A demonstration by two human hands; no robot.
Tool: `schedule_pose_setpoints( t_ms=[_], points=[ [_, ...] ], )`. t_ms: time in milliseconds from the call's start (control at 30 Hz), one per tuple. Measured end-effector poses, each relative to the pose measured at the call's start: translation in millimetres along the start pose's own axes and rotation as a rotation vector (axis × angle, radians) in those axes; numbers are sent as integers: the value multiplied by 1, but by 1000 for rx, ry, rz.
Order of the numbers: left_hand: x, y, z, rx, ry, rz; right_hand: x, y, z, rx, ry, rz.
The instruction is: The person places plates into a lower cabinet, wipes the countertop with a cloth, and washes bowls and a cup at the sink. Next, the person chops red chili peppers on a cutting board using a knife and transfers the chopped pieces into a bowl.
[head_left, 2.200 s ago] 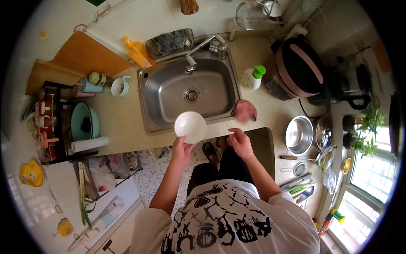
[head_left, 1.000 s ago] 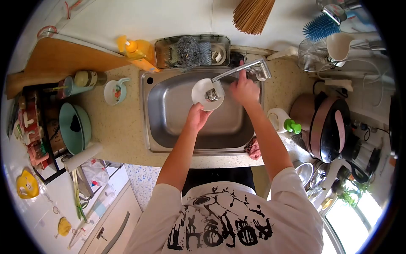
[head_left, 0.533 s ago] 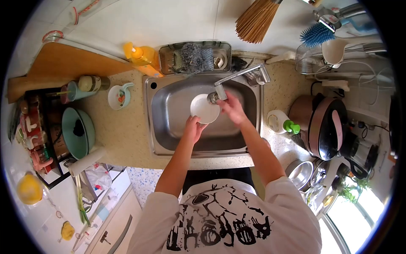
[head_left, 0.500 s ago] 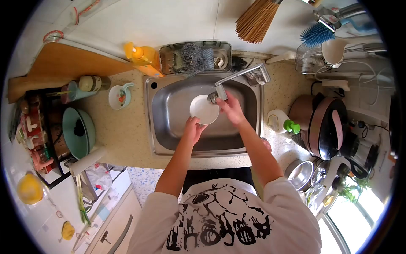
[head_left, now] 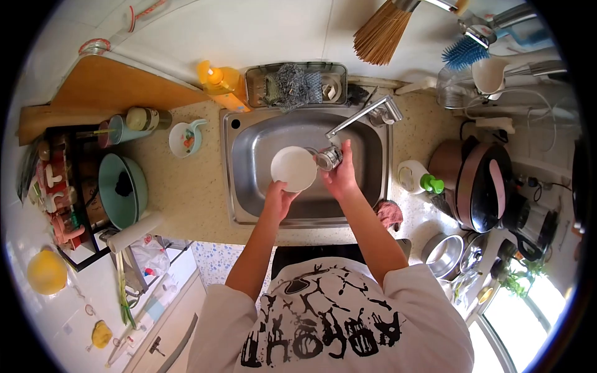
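My left hand [head_left: 280, 200] grips the near rim of a round white bowl [head_left: 293, 168], held over the stainless steel sink [head_left: 252, 196]. My right hand [head_left: 341, 175] is beside the bowl, with the chrome faucet head [head_left: 329, 158] between thumb and fingers. The head hangs at the end of the angled faucet arm [head_left: 357, 116] and sits just right of the bowl's rim. Whether water is running I cannot make out.
Behind the sink stand an orange soap bottle [head_left: 225, 84] and a rack of scrubbers [head_left: 292, 85]. Left are a small handled bowl [head_left: 185, 140] and a green basin [head_left: 122, 191]. Right are a green-capped bottle [head_left: 411, 177], a reddish cloth [head_left: 388, 215] and a lidded pot [head_left: 482, 186].
The white bowl has shifted slightly left of the faucet head. My right hand has turned, its palm now more upward, and the faucet head has swung a little toward me.
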State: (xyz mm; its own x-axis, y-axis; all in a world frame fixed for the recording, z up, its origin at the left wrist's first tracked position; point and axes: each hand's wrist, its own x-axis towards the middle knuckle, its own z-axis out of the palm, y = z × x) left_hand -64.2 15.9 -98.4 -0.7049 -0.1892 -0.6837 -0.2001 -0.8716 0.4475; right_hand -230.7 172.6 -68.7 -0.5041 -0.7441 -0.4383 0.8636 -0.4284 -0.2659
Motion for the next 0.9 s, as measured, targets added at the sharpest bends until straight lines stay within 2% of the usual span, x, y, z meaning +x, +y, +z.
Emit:
schedule_pose_setpoints(
  t_ms=[100, 200, 300, 400, 500, 567, 633, 667, 733, 800, 900],
  points=[
    [-7, 4, 2, 3, 66, -12, -15, 12, 18, 160, 97, -56],
    [-11, 7, 3, 63, 150, 6, -36, 44, -22, -1291, 82, -538],
    [-12, 3, 3, 172, 178, 66, -62, 39, 31, -2174, -46, -704],
    [-17, 3, 7, 214, 221, 72, -50, 50, 19, -2488, -340, -179],
    [-16, -3, 4, 202, 219, 59, -35, 67, 11, -2162, -584, -126],
    [-7, -20, -12, 133, 178, 69, -27, 69, 20, -2353, -485, -489],
    [-12, -15, -4, 153, 237, 18, -22, 62, 33, -2564, -413, -552],
    [-15, -12, -1, 164, 268, -10, -22, 58, 39, -2689, -396, -412],
    [-15, -6, 5, 186, 318, 15, -21, 50, 59, -2696, -407, 52],
    [-14, -7, 4, 140, 346, 32, -18, 51, 77, -2385, -458, 624],
    [-7, -22, -5, 65, 345, 74, -34, 66, 47, -1956, -417, 173]
  ],
)
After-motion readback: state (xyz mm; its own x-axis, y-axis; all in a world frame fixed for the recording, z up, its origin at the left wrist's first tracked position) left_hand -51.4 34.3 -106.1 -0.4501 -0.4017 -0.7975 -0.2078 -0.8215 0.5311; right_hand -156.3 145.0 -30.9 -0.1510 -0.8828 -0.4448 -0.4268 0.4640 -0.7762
